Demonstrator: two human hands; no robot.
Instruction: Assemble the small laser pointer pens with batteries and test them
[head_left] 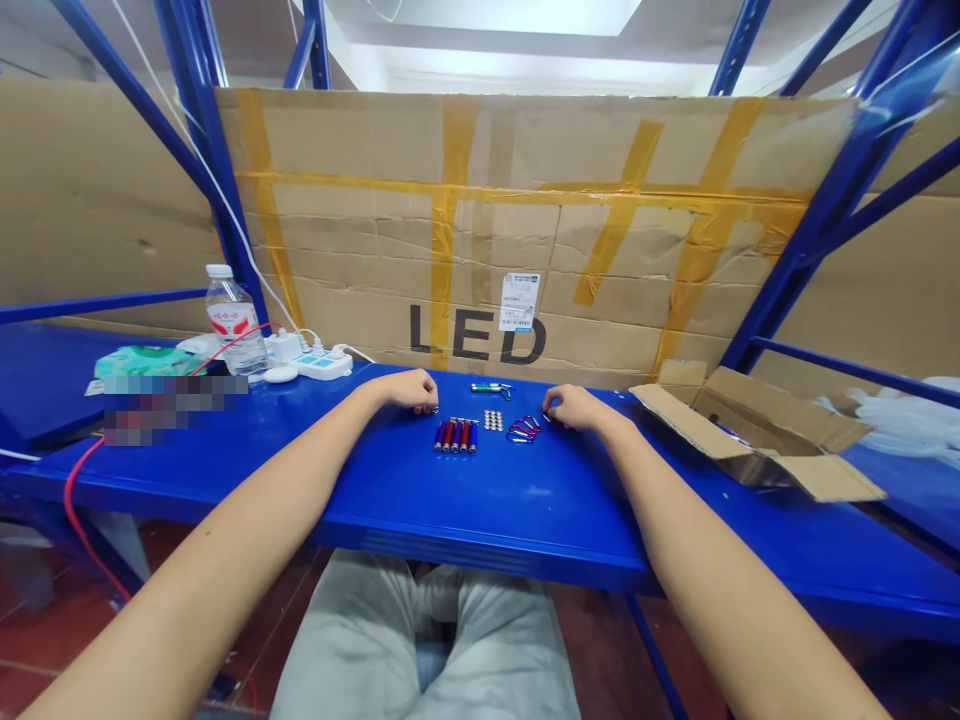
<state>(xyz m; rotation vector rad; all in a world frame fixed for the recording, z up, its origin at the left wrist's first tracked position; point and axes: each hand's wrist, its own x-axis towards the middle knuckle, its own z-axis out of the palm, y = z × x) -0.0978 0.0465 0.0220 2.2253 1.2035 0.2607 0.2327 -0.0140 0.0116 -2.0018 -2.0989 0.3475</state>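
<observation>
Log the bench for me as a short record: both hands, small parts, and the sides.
Left hand: curled, beside the tubes; contents unclear
Right hand: fingers bent down, right of the clips; contents unclear
Tubes: five in a row, red, blue and purple
Round pieces: small, silver, in a grid
Clips: overlapping group
Behind: green tube-like piece
Left side: bottle, power strip
Right side: open carton

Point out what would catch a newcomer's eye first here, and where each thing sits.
The broad cardboard stands behind the blue table, striped with yellow tape and printed LED in big black letters. Between the left forearm and right forearm, a neat row of red and blue tubes has small silver discs, then carabiners, to its right.
</observation>
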